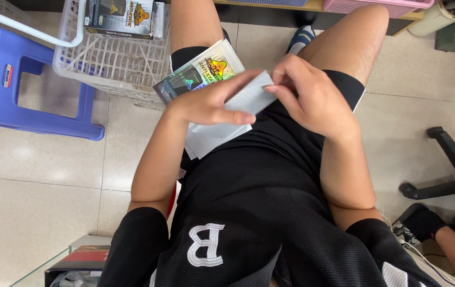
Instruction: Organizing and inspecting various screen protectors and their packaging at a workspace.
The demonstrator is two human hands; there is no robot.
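Observation:
I sit and look down at my lap. My left hand [211,103] and my right hand [312,95] both grip a small flat white packet [251,98] held above my thighs. My left thumb lies along its lower edge; my right fingertips pinch its upper right end. Under my left hand, on my left thigh, lies a stack of flat packages: a glossy dark one with a shiny label [198,74] on top and a plain white one [211,139] below.
A white plastic basket [110,58] with a dark boxed item [124,18] stands at upper left, beside a blue plastic stool [25,74]. An office chair base [451,170] and another person's foot [419,223] are at the right. A glass table edge [52,260] is bottom left.

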